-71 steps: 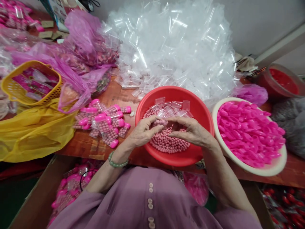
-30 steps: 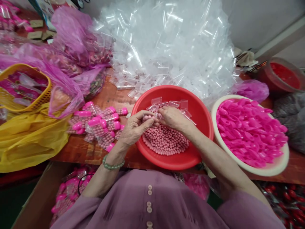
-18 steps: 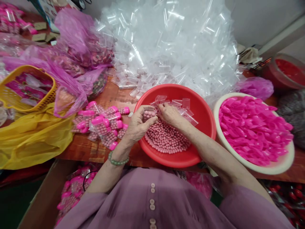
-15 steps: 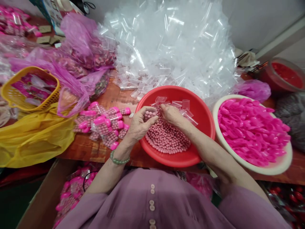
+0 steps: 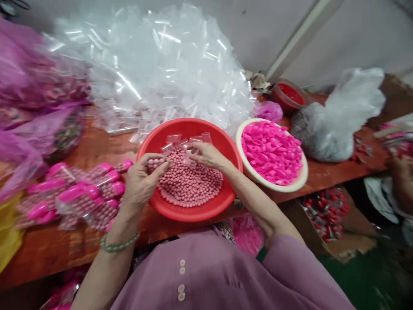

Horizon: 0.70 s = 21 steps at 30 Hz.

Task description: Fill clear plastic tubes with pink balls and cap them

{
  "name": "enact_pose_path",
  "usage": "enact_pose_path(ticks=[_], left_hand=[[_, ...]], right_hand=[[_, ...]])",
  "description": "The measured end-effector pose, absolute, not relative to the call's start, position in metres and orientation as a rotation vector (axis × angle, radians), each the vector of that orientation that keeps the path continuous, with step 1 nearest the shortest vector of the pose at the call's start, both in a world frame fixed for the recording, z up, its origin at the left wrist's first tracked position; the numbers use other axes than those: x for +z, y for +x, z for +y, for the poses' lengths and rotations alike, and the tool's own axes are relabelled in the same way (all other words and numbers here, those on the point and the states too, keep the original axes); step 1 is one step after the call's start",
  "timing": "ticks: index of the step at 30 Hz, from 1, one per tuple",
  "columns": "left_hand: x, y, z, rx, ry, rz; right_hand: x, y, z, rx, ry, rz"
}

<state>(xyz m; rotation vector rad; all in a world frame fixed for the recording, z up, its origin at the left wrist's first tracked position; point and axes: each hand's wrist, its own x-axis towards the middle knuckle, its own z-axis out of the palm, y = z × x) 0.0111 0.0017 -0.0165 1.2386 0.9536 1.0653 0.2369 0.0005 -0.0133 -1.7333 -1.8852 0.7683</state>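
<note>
A red basin [image 5: 190, 214] holds many pink beads [image 5: 193, 185] and some small clear sleeves [image 5: 173, 138] near its far side. At the basin's left rim, my left hand [image 5: 143, 174] is curled around a small clear packet of pink beads [image 5: 155, 162], thumb against it. My right hand [image 5: 206, 154] is over the beads, its fingers pinched at a small clear piece that is hard to make out. To the right stands a cream bowl [image 5: 303, 172] full of bright pink plastic caps [image 5: 271, 150]. Bead-filled packets with pink caps [image 5: 80, 193] lie left of my left hand.
Behind the basin rises a big heap of clear sleeves [image 5: 155, 64]. Purple bags [image 5: 22, 73] lie at the left. A grey-white bag [image 5: 335, 125] and a red-filled tub [image 5: 290, 95] stand at the right. Another person's arm [image 5: 400, 181] shows at the right edge.
The view has swung to the right, so more of the table's right side shows. My right hand has moved apart from my left, which still holds the bead packet.
</note>
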Motion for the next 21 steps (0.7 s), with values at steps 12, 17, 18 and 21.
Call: enact_pose_path(ticks=[12, 17, 18, 21], left_hand=[[-0.01, 0.01, -0.002, 1.006, 1.21, 1.0], [-0.012, 0.009, -0.003, 0.992, 1.208, 1.005], [-0.011, 0.01, -0.003, 0.991, 1.205, 1.007], [-0.009, 0.012, -0.003, 1.007, 1.205, 1.003]], right_hand=[[0.044, 0.353, -0.091, -0.098, -2.537, -1.603], [0.017, 0.371, -0.084, -0.155, -2.783, -1.703], [0.014, 0.37, -0.082, -0.161, -2.786, -1.706], [0.009, 0.368, -0.08, -0.19, -2.801, -1.717]])
